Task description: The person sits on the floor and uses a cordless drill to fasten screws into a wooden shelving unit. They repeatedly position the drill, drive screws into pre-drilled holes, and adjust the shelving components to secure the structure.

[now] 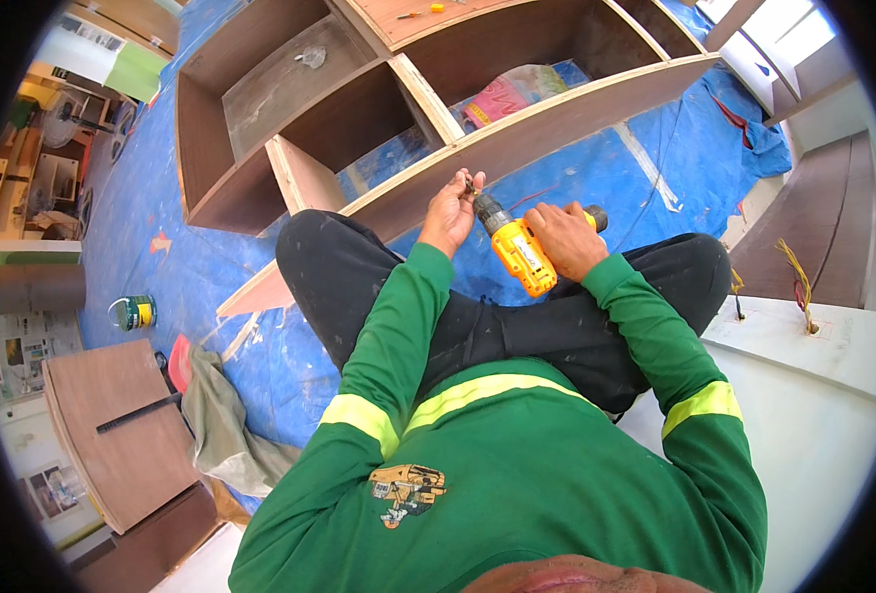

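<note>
Green long sleeves with yellow reflective bands reach forward over crossed legs in dark trousers. Right hand [568, 237] wraps its fingers tight round the grip of a yellow and black cordless drill [519, 249], which lies above the knees. Left hand [450, 210] is just left of the drill, fingers pinched around its dark metal chuck and bit. Beyond the drill stands a brown wooden cabinet frame [517, 138] with pale raw edges, resting on a crinkled blue plastic sheet [161, 247] covering the floor.
</note>
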A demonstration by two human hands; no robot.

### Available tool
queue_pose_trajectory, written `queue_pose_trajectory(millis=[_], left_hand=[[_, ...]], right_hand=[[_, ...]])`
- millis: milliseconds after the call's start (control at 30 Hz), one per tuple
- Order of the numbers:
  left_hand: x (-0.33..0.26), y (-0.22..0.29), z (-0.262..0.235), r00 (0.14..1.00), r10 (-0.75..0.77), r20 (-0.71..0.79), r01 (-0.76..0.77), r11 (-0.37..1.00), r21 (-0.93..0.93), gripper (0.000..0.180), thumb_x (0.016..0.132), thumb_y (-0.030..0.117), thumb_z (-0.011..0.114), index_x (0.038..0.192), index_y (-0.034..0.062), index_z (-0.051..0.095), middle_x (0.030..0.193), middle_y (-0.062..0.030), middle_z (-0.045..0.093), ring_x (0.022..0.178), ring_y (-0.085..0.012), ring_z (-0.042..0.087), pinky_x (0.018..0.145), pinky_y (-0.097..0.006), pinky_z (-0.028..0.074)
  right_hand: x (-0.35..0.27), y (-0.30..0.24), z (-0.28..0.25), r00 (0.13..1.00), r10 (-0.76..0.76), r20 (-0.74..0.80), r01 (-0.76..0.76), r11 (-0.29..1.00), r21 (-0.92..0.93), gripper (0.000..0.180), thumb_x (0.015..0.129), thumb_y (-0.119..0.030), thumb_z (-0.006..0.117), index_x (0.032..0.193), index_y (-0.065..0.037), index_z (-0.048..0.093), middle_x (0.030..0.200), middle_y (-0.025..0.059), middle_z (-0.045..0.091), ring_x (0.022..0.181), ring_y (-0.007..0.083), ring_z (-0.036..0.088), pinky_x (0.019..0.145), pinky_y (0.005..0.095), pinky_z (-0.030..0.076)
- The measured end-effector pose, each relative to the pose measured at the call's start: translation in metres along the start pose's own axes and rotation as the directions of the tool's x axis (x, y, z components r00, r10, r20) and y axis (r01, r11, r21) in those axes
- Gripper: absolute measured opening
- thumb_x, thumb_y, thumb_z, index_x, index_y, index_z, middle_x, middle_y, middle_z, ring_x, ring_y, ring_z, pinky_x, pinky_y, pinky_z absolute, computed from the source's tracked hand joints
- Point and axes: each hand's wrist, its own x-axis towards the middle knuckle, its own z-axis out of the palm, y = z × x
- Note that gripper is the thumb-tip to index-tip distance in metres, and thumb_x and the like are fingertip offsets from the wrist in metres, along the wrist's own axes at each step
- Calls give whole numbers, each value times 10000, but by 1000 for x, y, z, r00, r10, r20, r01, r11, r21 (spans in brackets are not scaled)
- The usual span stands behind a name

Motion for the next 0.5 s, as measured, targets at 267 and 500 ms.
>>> queue_pose_trajectory(millis=[267,500], left_hand=[[-14,34,-25,1000,21,-2,-20,973,-232,140,1070,62,619,1151,-41,572,1149,-188,629,1134,-323,682,1005,-349,629],[-53,65,-35,989,145,-9,-143,959,-246,134,1092,120,607,1110,-13,618,1051,-122,660,1069,-282,707,977,-336,611]], right_hand=[[25,-34,3,997,-81,-4,81,997,-20,226,960,-211,646,1142,-106,563,1043,81,630,1052,281,672,881,488,421],[41,-80,-12,985,-169,37,172,980,-103,204,958,-204,639,1118,-108,558,1018,81,627,1035,286,669,894,486,428]])
